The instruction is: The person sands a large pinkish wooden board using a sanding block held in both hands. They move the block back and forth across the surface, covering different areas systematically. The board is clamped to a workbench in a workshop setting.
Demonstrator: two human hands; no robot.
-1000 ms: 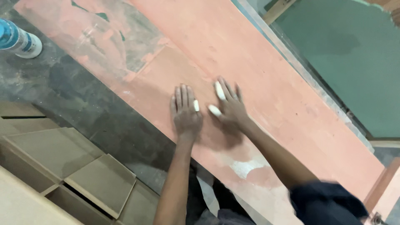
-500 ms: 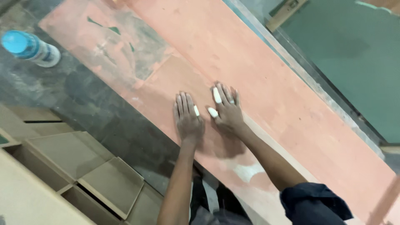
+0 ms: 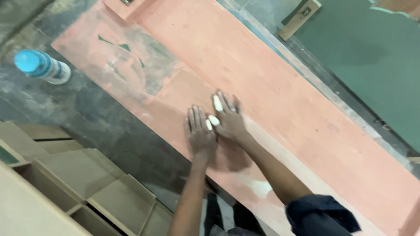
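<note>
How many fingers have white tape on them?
3 that I can see: one on the left hand, at its inner edge, and two on the right hand, a long finger and the thumb. Others could be hidden.

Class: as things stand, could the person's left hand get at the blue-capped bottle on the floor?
Probably yes, with a stretch. The left hand lies flat on the reddish board; the bottle stands well off to its left, with only bare dark floor between.
</note>
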